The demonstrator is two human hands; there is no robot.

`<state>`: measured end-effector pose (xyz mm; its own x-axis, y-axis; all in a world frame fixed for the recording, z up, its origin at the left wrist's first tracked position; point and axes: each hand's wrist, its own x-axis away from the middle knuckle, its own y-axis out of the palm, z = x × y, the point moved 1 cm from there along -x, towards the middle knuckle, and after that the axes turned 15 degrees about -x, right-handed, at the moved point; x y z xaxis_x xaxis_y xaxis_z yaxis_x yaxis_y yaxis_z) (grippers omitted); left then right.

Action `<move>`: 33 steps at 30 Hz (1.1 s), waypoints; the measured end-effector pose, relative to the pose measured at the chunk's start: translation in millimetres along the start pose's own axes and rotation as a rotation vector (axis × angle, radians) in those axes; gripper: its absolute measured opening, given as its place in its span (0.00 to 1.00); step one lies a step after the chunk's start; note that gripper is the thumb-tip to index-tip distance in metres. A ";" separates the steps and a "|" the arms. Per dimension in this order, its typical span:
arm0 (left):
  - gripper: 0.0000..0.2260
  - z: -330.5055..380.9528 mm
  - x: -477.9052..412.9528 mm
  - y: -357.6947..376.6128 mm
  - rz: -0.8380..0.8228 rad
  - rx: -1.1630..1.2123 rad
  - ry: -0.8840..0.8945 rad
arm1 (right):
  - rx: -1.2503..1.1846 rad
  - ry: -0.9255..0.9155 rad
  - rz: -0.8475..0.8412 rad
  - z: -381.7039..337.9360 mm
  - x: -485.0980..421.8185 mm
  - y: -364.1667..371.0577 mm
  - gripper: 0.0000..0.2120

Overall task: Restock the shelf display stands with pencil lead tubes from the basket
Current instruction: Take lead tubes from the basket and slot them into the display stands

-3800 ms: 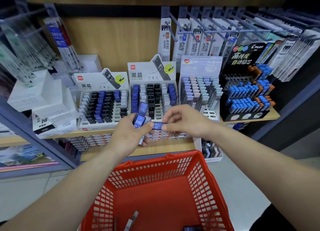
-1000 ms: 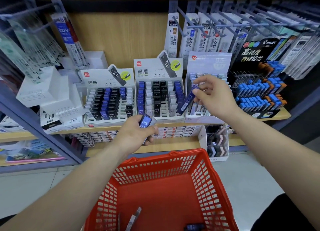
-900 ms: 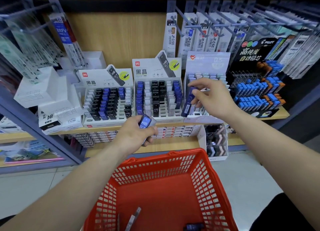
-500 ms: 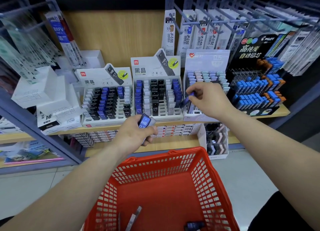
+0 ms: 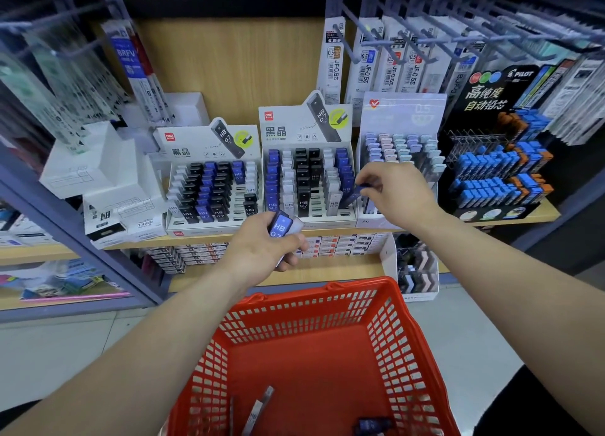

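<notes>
Desk: Restock shot — what's held where?
Photographer: Right hand (image 5: 397, 193) pinches a blue tube (image 5: 352, 196) at the middle stand's (image 5: 284, 131) right edge; left hand (image 5: 258, 249) grips an HB tube (image 5: 280, 227) above the basket (image 5: 327, 286).

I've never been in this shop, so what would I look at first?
Probably the big red basket at the bottom, with only a few loose tubes lying in it. Above it, the left hand grips a blue HB tube, while the right hand pinches a dark blue tube at the middle display stand. The black Pilot stand on the right glows blue and orange.
</notes>
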<state>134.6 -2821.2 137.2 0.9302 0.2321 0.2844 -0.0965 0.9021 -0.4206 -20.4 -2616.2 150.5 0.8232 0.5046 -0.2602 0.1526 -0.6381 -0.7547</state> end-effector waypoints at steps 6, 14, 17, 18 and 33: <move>0.06 2.4 2.4 -2.6 0.001 0.019 0.002 | 0.060 0.026 -0.021 -1.3 -2.7 0.5 0.09; 0.06 2.4 1.9 -1.1 -0.010 0.010 0.002 | 0.180 -0.016 0.016 -7.6 -3.9 7.9 0.12; 0.06 1.6 1.5 -0.3 -0.008 0.005 0.001 | 0.149 -0.047 0.057 -7.7 -2.6 11.5 0.12; 0.06 1.6 1.6 0.1 -0.008 0.006 0.002 | 0.144 -0.057 0.077 -7.0 -2.3 13.0 0.11; 0.07 4.1 1.3 -2.0 -0.017 0.016 0.009 | -0.112 -0.047 0.028 -31.7 9.2 15.3 0.06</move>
<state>134.6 -2821.2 141.9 0.9347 0.2141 0.2838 -0.0868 0.9116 -0.4018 6.8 -2639.7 155.6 0.8017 0.5111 -0.3099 0.1925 -0.7117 -0.6756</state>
